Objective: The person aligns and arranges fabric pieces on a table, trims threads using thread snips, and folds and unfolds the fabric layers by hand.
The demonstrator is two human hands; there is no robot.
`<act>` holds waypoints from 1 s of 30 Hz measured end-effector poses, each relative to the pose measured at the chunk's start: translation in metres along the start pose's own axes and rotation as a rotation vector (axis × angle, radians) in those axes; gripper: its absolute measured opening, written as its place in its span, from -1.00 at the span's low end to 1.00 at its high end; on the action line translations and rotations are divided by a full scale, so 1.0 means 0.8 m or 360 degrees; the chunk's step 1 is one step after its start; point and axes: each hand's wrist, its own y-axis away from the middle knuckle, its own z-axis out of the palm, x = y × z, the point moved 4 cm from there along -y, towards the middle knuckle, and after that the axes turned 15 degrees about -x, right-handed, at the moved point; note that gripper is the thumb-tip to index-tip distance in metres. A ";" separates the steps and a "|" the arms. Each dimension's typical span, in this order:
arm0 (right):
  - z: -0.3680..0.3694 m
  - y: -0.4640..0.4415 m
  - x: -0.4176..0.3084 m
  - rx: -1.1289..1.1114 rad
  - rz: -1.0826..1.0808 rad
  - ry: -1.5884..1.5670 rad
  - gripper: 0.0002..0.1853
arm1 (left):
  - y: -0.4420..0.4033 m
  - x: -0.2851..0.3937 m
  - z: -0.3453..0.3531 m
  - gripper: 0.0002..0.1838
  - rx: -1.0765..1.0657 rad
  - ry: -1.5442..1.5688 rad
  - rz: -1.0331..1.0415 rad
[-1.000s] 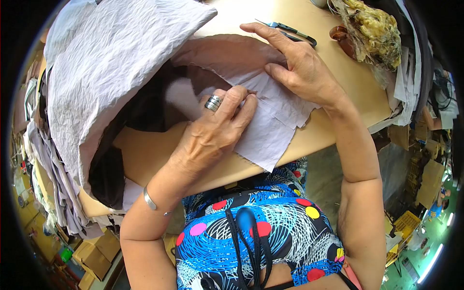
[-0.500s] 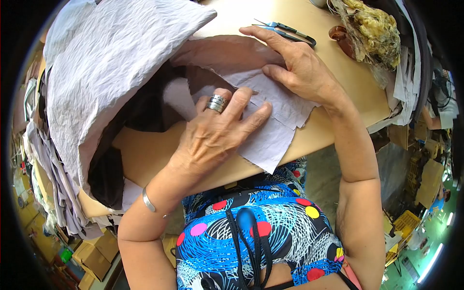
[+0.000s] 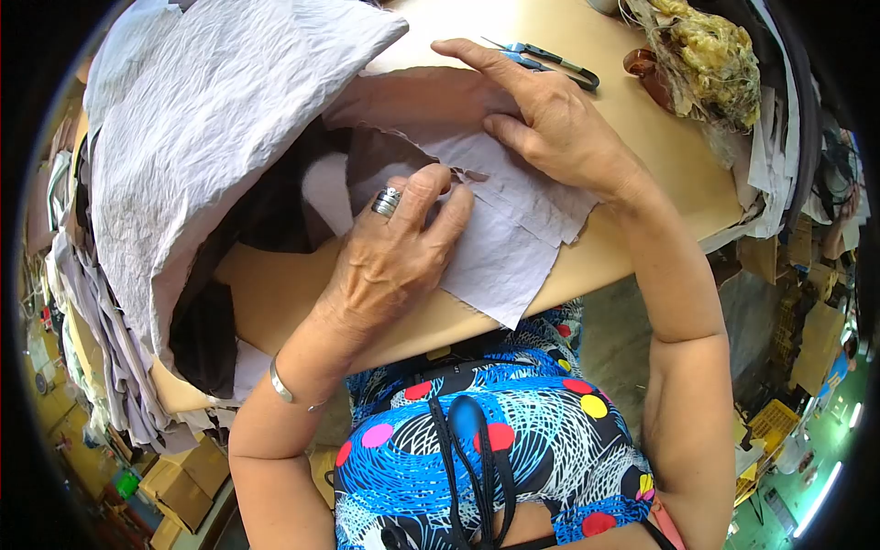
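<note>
Pale lilac fabric (image 3: 500, 243) lies over the table in front of me, its lower corner hanging past the table edge. My left hand (image 3: 394, 243), with rings on one finger, is closed at the fabric's inner edge, its fingertips bent down beside a small torn-looking fold; what they pinch is hidden. My right hand (image 3: 555, 128) rests on the upper right of the fabric, thumb and index finger spread apart. A large crinkled grey-white piece (image 3: 211, 119) arches up on the left, with dark lining (image 3: 275, 206) showing beneath it.
Blue-and-black thread snips (image 3: 550, 64) lie beyond my right hand. A brown object (image 3: 649, 78) and a tangle of yellowish threads (image 3: 701, 60) sit at the back right. Fabric strips hang at the table's left side (image 3: 110, 321). Cardboard boxes (image 3: 183, 481) stand lower left.
My left hand's fingers spread, then drew together as the hand moved back to the left. My right hand has shifted slightly left and up along the fabric.
</note>
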 end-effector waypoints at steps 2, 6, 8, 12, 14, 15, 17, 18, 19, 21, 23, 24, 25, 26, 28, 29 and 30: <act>-0.007 0.001 -0.008 -0.0135 0.0149 -0.0197 -0.24 | -0.001 0.002 -0.001 -0.67 -0.0018 -0.0043 0.0023; -0.011 0.000 -0.010 -0.0254 0.0314 -0.0114 -0.25 | -0.004 0.002 -0.003 -0.57 -0.0073 -0.0053 -0.0026; -0.012 0.000 -0.009 -0.0242 0.0288 -0.0092 -0.26 | -0.006 0.003 -0.004 -0.47 -0.0120 -0.0017 -0.0110; -0.007 0.000 -0.002 -0.0092 0.0075 0.0036 -0.29 | -0.008 0.002 -0.006 -0.50 -0.0080 -0.0005 -0.0079; -0.004 -0.001 0.004 -0.0159 0.0154 -0.0007 -0.30 | -0.011 -0.006 -0.003 -0.56 -0.0029 0.0015 -0.0026; -0.005 -0.001 0.003 -0.0197 0.0201 -0.0039 -0.30 | -0.014 -0.009 -0.005 -0.59 -0.0006 0.0046 0.0023; -0.007 -0.001 -0.001 -0.0274 0.0294 -0.0102 -0.31 | -0.024 -0.016 -0.015 -0.65 0.0039 0.0106 0.0118; -0.006 0.000 -0.001 -0.0212 0.0212 -0.0031 -0.31 | -0.027 -0.016 -0.017 -0.73 0.0039 0.0082 0.0123; -0.003 0.001 0.001 -0.0149 0.0130 0.0038 -0.30 | -0.029 -0.016 -0.018 -0.74 0.0008 0.0006 0.0190; -0.004 0.003 -0.004 -0.0093 0.0082 0.0235 -0.30 | -0.030 -0.017 -0.019 -0.75 -0.0056 -0.0142 0.0328; -0.012 0.006 -0.020 -0.0105 0.0153 0.0488 -0.31 | -0.029 -0.019 -0.010 -0.79 -0.0070 -0.0254 0.0442; -0.013 0.011 -0.028 0.0001 0.0111 0.0662 -0.40 | -0.029 -0.022 -0.005 -0.80 -0.0072 -0.0228 0.0461; -0.014 0.016 -0.037 0.0108 0.0066 0.0837 -0.49 | -0.028 -0.023 -0.002 -0.81 -0.0071 -0.0204 0.0480; -0.015 0.023 -0.047 0.0216 0.0020 0.1011 -0.58 | -0.027 -0.023 -0.002 -0.81 -0.0046 -0.0165 0.0479; -0.006 0.046 -0.064 0.0112 -0.0036 0.0899 -0.69 | -0.026 -0.025 -0.003 -0.82 0.0006 -0.0085 0.0478; 0.000 0.059 -0.071 0.0058 -0.0063 0.0844 -0.75 | -0.027 -0.023 -0.004 -0.82 0.0025 -0.0097 0.0516; 0.010 0.070 -0.078 -0.0024 -0.0205 0.0919 -0.79 | -0.028 -0.022 -0.008 -0.82 0.0046 -0.0109 0.0551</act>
